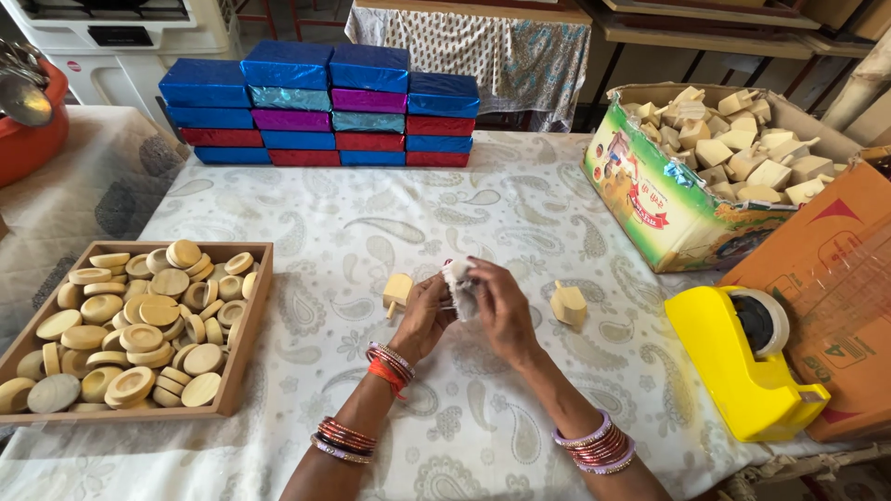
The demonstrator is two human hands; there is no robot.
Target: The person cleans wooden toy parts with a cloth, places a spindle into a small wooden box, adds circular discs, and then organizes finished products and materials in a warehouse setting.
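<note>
Both my hands meet at the middle of the table over a patterned white cloth. My left hand (422,315) and my right hand (502,311) together pinch a small whitish wad (458,283), which looks like cloth or paper. Whether something is wrapped inside it is hidden. A small wooden top-shaped piece (397,292) lies just left of my left hand. Another wooden piece (569,305) stands to the right of my right hand. Bangles ring both wrists.
A wooden tray (244,357) of several round wooden discs sits at the left. Stacked foil-wrapped boxes (320,107) line the far side. A cardboard box (650,199) of wooden pieces stands at the right, with a yellow tape dispenser (738,362) and an orange carton (840,306) near it.
</note>
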